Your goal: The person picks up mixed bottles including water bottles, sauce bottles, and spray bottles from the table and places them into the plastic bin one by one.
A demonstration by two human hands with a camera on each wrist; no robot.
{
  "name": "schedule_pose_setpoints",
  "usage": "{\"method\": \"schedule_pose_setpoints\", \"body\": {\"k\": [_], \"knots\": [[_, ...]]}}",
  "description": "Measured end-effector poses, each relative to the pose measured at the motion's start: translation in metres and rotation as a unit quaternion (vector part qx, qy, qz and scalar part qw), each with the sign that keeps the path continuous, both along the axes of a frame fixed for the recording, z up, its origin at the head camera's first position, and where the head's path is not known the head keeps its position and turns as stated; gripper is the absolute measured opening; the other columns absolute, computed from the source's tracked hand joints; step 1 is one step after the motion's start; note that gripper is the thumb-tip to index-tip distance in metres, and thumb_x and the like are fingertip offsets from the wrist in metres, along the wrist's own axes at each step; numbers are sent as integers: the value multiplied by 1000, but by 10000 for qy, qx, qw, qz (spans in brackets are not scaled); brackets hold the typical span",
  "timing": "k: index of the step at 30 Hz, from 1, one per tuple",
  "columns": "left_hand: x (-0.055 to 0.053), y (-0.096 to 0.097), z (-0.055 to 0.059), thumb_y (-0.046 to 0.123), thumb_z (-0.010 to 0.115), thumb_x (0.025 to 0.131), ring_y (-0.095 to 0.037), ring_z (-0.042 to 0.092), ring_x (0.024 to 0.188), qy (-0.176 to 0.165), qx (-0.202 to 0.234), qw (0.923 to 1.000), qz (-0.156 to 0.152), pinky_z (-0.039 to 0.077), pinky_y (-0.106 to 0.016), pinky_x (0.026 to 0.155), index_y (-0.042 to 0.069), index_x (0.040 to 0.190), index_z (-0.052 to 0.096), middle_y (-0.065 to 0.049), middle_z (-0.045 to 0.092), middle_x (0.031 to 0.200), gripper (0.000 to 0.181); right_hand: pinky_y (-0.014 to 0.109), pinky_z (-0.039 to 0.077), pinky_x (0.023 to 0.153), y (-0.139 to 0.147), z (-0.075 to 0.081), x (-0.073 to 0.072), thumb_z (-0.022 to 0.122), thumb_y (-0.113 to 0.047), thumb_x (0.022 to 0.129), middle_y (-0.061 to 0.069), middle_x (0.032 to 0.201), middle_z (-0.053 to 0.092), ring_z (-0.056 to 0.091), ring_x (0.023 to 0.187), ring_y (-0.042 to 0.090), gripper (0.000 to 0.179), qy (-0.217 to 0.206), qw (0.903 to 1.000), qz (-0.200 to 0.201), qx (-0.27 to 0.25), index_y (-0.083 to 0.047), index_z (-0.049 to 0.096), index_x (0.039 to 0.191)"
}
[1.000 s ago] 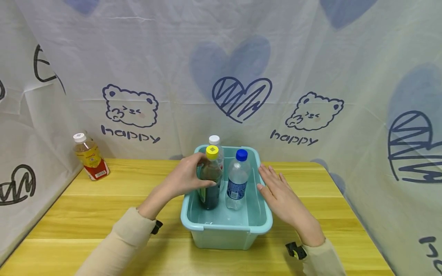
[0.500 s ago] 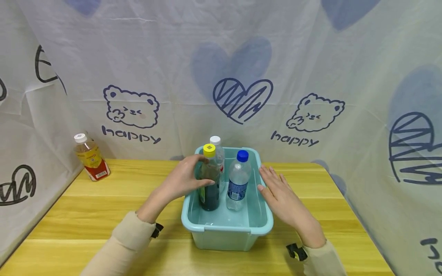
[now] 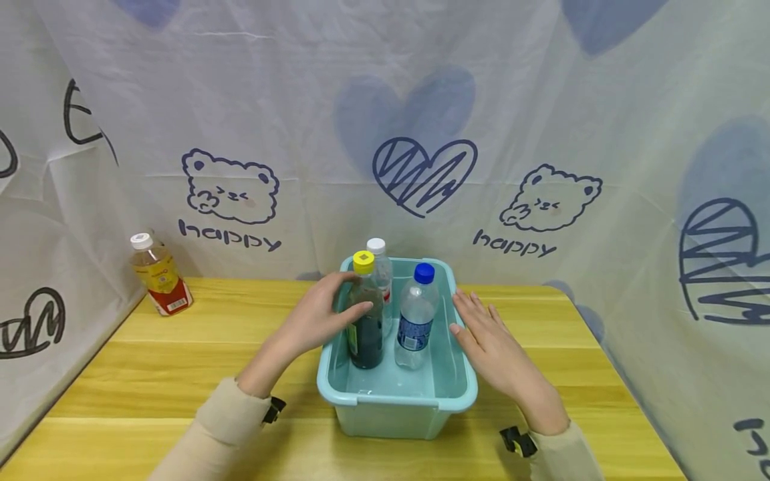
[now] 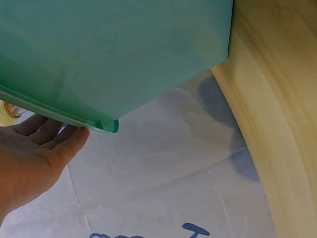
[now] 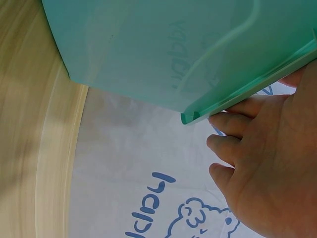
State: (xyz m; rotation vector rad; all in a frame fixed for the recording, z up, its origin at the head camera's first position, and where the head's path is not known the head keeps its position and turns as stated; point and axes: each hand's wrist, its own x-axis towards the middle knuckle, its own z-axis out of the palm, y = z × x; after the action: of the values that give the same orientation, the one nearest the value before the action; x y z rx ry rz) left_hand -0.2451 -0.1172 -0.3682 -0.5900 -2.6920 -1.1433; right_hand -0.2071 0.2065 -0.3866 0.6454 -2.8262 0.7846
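In the head view, my left hand (image 3: 321,314) is beside a dark bottle with a yellow cap (image 3: 365,334), its thumb and fingers spread loosely about the bottle's upper part. That bottle stands in a light teal bin (image 3: 394,401). A clear bottle with a blue cap (image 3: 414,321) is to its right, and a white-capped bottle (image 3: 385,270) is behind. My right hand (image 3: 493,344) lies along the bin's right rim, fingers straight. In the left wrist view, the left fingers (image 4: 67,144) extend over the rim; the right wrist view has the right hand (image 5: 267,153) against the opposite rim.
A bottle with a white cap and a red-and-yellow label (image 3: 161,279) stands at the table's back left corner. The wooden table (image 3: 259,287) meets a printed cloth (image 3: 313,100) at the back and sides.
The yellow-capped bottle has shifted slightly left and stands straighter in the bin. My left thumb has moved up along it and loosened. The right hand has stayed by the rim.
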Motion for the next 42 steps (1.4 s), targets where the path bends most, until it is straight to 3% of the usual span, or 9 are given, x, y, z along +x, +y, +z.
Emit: {"method": "schedule_pose_setpoints", "body": {"k": [7, 10, 14, 20, 25, 27, 36, 39, 42], "knots": [[3, -10, -10, 32, 72, 100, -34, 54, 136, 767, 546, 9955, 106, 46, -58, 112, 9, 146, 56, -12, 56, 148, 53, 61, 10, 127, 0, 0, 0, 37, -39, 114, 14, 169, 26, 17, 158, 38, 60, -14, 10000, 8, -22, -5, 30, 163], [2, -15, -14, 27, 72, 100, -33, 56, 133, 1206, 865, 9886, 244, 47, -56, 111, 8, 144, 58, -11, 57, 147, 50, 60, 9, 127, -1, 0, 1, 37, -39, 114, 13, 170, 26, 17, 158, 37, 60, -2, 10000, 5, -35, -5, 30, 163], [0, -24, -19, 20, 73, 99, -31, 56, 132, 1756, 1347, 9737, 539, 48, -54, 111, 6, 143, 60, -12, 57, 148, 47, 61, 10, 127, -1, 1, 1, 37, -39, 114, 12, 170, 26, 17, 158, 37, 60, -16, 10000, -3, -47, -5, 30, 163], [-7, -43, -25, 10, 74, 96, -31, 58, 129, 2618, 1840, 9408, 1114, 50, -52, 107, 1, 140, 61, -13, 58, 146, 47, 61, 10, 127, 0, 0, 1, 36, -40, 114, 12, 170, 26, 16, 158, 37, 61, -45, 10000, -9, -58, -6, 30, 163], [-13, -66, -24, 8, 73, 96, -31, 57, 131, 3102, 2039, 9128, 1704, 45, -32, 111, -1, 140, 61, -14, 58, 147, 47, 61, 10, 127, 0, -1, 0, 36, -40, 114, 11, 170, 26, 17, 158, 38, 60, -8, 10000, 9, -53, -6, 30, 163], [-13, -76, -23, 8, 74, 96, -29, 56, 132, 3160, 2185, 9013, 2000, 42, -27, 112, 1, 140, 62, -13, 59, 146, 47, 61, 10, 127, 0, -1, 0, 36, -40, 114, 11, 170, 25, 17, 158, 37, 61, -17, 10000, 13, -49, -6, 30, 163], [-16, -122, -18, 12, 75, 96, -19, 51, 137, 3215, 2651, 8491, 3246, 40, -26, 114, 5, 140, 63, -7, 58, 147, 46, 61, 11, 127, 0, 0, 0, 37, -40, 114, 14, 170, 26, 17, 158, 37, 61, -67, 10000, -31, -24, -6, 29, 164], [-16, -134, -16, 11, 74, 96, -14, 49, 138, 3149, 2830, 8276, 3684, 37, -24, 116, 4, 141, 62, -5, 57, 148, 47, 61, 10, 127, 0, 0, 0, 36, -40, 114, 13, 170, 25, 16, 158, 37, 61, -85, 10000, -34, -21, -7, 29, 164], [-12, -141, -9, 8, 72, 96, -14, 48, 140, 3112, 3060, 8068, 3984, 33, -23, 119, 0, 141, 60, -10, 56, 149, 48, 62, 11, 127, 0, 0, -1, 36, -40, 114, 13, 170, 25, 16, 158, 37, 61, -69, 10000, -19, -18, -7, 29, 164]]}}
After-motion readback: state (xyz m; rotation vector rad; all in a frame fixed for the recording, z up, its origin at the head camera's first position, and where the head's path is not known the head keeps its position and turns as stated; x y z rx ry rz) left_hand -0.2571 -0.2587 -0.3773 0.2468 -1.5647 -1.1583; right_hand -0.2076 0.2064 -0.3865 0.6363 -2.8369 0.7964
